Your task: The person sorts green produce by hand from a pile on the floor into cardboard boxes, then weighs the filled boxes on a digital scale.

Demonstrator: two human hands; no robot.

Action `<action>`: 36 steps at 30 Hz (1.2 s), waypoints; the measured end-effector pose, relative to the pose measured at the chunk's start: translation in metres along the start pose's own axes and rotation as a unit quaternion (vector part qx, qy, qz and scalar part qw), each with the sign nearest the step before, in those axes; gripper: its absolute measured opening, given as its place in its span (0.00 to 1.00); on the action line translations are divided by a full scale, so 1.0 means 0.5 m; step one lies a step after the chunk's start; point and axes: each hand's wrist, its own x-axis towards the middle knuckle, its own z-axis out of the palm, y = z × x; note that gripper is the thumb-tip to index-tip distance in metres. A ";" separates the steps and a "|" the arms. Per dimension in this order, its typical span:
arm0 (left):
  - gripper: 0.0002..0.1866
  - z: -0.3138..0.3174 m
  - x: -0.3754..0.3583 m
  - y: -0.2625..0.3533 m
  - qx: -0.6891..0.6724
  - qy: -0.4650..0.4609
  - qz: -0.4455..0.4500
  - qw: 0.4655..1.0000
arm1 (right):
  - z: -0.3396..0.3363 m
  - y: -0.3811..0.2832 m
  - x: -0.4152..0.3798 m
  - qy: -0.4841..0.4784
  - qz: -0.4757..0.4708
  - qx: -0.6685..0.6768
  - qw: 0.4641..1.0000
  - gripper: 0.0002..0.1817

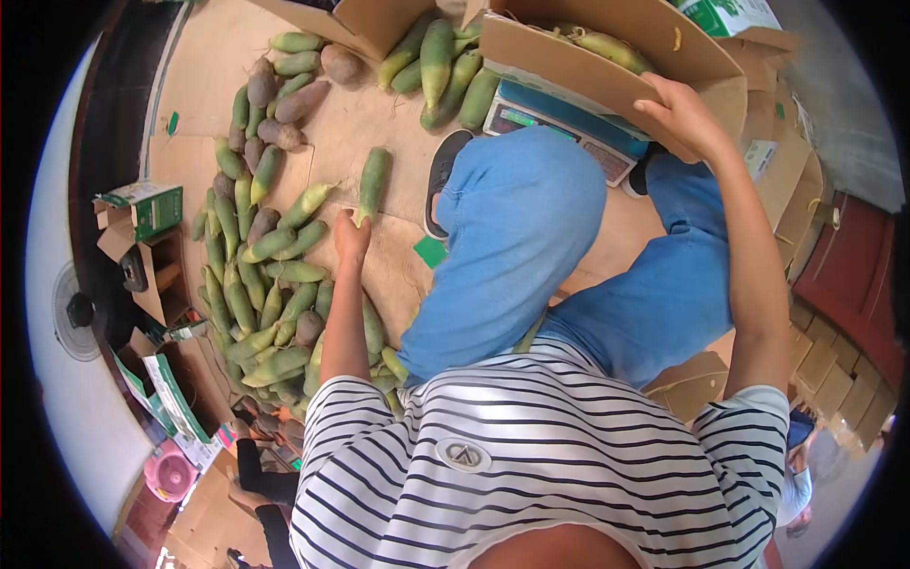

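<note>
My left hand point(352, 239) is closed around the lower tip of a green radish point(374, 180), which points away from me over the cardboard-covered floor. On the right, my right hand point(684, 116) grips the near wall of an open cardboard box point(607, 81), fingers over its edge. Pale green radishes point(611, 49) lie inside that box. It stands on a blue scale point(540, 109) with a lit display. Beside my left hand spreads a large pile of green radishes point(275, 245), with brown-skinned roots point(303, 101) among them.
More green radishes point(436, 64) lie between the scale and another box point(365, 21). My bent knees flank the middle. Open boxes point(142, 209) and a pink fan point(171, 471) stand far left. Another person's dark sleeve point(265, 482) shows lower left; a further person is at lower right.
</note>
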 end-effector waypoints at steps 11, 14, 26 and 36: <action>0.31 0.114 0.039 -0.114 0.037 -0.172 -0.144 0.974 | 0.007 0.001 -0.001 0.023 0.033 -0.027 0.999 0.22; 0.31 0.129 0.036 -0.055 0.087 -0.181 -0.204 0.958 | -0.003 -0.013 0.003 -0.003 0.047 -0.005 0.999 0.21; 0.18 0.075 0.002 0.072 -0.521 -0.182 -0.284 0.784 | 0.002 -0.007 -0.007 0.048 0.004 -0.029 0.998 0.20; 0.19 -0.254 0.003 0.501 -0.343 -0.063 0.229 0.909 | 0.001 -0.007 -0.004 0.019 0.034 -0.019 0.999 0.22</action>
